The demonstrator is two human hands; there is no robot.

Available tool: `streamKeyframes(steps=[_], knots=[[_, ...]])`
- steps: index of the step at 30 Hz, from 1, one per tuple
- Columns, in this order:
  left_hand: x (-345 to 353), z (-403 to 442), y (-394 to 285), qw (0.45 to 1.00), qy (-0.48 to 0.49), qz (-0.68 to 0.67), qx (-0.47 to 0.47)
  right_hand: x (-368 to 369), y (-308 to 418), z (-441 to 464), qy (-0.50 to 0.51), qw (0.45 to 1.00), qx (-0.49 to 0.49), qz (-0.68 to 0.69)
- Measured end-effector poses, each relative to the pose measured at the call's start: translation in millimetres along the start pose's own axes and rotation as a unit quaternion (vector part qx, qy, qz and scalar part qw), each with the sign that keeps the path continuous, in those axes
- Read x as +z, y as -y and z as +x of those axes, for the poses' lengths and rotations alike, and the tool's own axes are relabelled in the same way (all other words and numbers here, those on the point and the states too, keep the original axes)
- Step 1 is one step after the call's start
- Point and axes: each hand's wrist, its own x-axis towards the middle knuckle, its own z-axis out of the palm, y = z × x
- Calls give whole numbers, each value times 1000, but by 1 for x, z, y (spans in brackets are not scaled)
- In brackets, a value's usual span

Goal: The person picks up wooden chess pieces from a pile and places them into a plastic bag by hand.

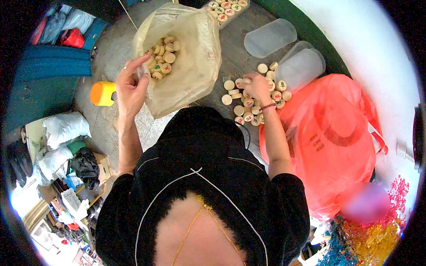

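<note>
My left hand (133, 84) pinches the rim of a large translucent, yellowish plastic bag (191, 80), holding its mouth open. Inside the bag lies a heap of round wooden Chinese chess pieces (165, 57), some showing red or green characters. My right hand (258, 87) reaches down into a loose pile of the same pieces (249, 103) on the dark tabletop, its fingers closed around a Chinese chess piece (240, 83). Part of that pile is hidden beneath the hand.
A clear tray of pieces (224, 12) stands at the back. Frosted plastic covers (270, 37) lie at the right, near a big red plastic bag (324, 142). A yellow stool (102, 93) is at the left, with bags and clutter (66, 133) below it.
</note>
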Motion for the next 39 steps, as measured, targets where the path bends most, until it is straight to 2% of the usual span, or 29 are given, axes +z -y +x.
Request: streamKeyframes(steps=[2,3,5,6,11,14,17,20,25,27,30,33,39], knots=[[-3,-1,5,1000,3,8,-9,9,3,13,36,994,35,-94],[-5,-1,6,1000,8,16,-18,11,5,20,36,994,33,-94],[-3,-1,4,1000,4,-2,-7,15,6,28,113,969,53,-215],[-2,-1,3,1000,2,-22,4,14,7,30,112,969,52,-215],[-5,-3,1,1000,-2,-10,-18,10,4,39,185,933,4,-309],[-5,-3,5,1000,-7,-1,2,14,4,38,158,926,-36,-342],[-3,-2,5,1000,-19,-4,7,19,-4,39,160,920,-83,-348],[-5,-4,4,1000,-19,16,-16,10,8,30,151,919,-94,-353],[-5,-2,1,999,-11,42,-21,28,-15,38,168,918,-93,-348],[-3,0,8,999,-21,14,38,26,-12,39,174,917,-85,-350],[-7,-1,0,999,-9,36,-7,13,6,35,236,910,-86,-331],[-9,-2,1,1000,-10,22,-19,14,12,36,255,901,-89,-340],[-8,-1,2,1000,-13,5,15,17,-15,44,269,908,-121,-298]])
